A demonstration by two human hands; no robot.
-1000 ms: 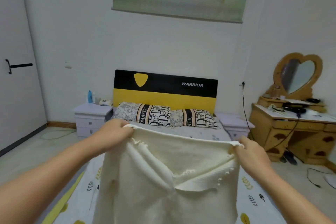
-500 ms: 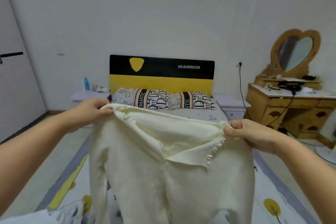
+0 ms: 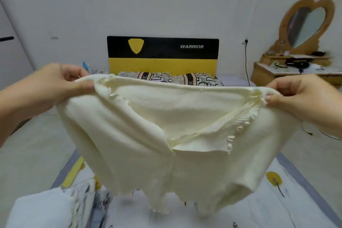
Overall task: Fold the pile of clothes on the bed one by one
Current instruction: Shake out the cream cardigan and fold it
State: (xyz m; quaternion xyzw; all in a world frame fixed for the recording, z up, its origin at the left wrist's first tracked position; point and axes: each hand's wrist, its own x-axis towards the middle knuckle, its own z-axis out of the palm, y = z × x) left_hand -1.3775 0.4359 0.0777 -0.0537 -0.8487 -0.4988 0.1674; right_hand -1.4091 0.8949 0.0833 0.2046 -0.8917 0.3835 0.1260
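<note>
A cream ribbed knit top (image 3: 140, 146) with frilled edges hangs spread in the air in front of me, above the bed (image 3: 277, 196). My left hand (image 3: 55, 87) pinches its left shoulder and my right hand (image 3: 303, 98) pinches its right shoulder. The V neckline faces me and the hem dangles just over the sheet. A stack of pale clothes (image 3: 50, 209) lies at the bed's near left corner, partly hidden by the frame edge.
Patterned pillows (image 3: 196, 79) lean on a black and yellow headboard (image 3: 162, 53). A wooden dressing table (image 3: 296, 72) with a heart mirror stands at the right, cables on the floor beside it. Bare floor runs along the bed's left side.
My view dropped lower and closer. Both hands stretched the top wider apart, so it hangs flatter and its hem now shows above the sheet.
</note>
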